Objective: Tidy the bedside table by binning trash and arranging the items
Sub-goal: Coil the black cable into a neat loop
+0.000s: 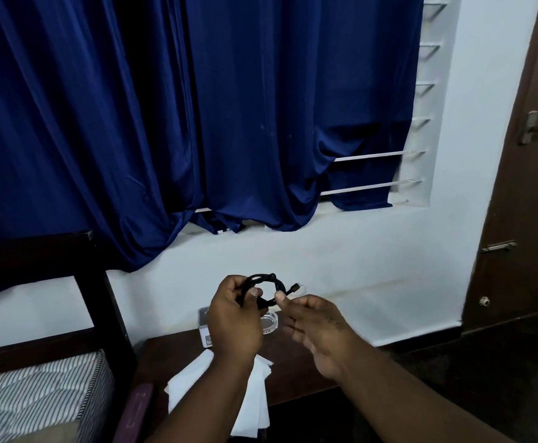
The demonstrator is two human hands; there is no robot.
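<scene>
Fingers (pixel 254 292) of the left hand (pixel 234 321) clench the left side of a coiled black cable (pixel 266 284), while the right hand (pixel 317 327) pinches the coil's right side between thumb and forefinger, its other fingers loosely spread. The coil is held in the air above the far end of the bedside table (pixel 296 375).

Behind everything, a dark blue curtain (pixel 197 123) fills the far wall over a barred window. To the right stands a brown door (pixel 523 193). At near left a dark bed frame (pixel 101 302) holds a striped mattress (pixel 37 398). The dark wooden table sits between the bed and the door, against the white wall. White paper sheets (pixel 194 378) lie on its near part, hanging over the near edge. A white box (pixel 205 330) and a clear glass dish (pixel 270 321) sit at its far end, partly hidden by the hands. The cable's plug (pixel 294 286) sticks out to the right.
</scene>
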